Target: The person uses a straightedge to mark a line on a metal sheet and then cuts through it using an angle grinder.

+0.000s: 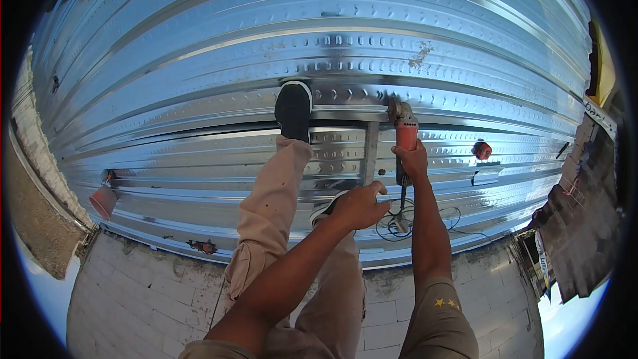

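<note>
My right hand [413, 159] grips the handle of an orange angle grinder [404, 129], whose head rests on the ribbed galvanised steel decking [199, 73] at the top of a narrow upright metal strip [370, 153]. My left hand [359, 205] is curled into a fist with nothing visible in it, hovering over my knee, left of the grinder's cable [403, 203]. My black shoe [293, 108] is planted on a rib of the decking, left of the grinder. A second shoe [323, 211] shows just beneath my left hand.
The grinder's cable lies coiled [425, 221] on the sheet below my right hand. A small red object [482, 151] sits to the right, an orange cone-shaped cup [103, 199] at the left edge. A white block wall [146, 299] borders the decking's near edge.
</note>
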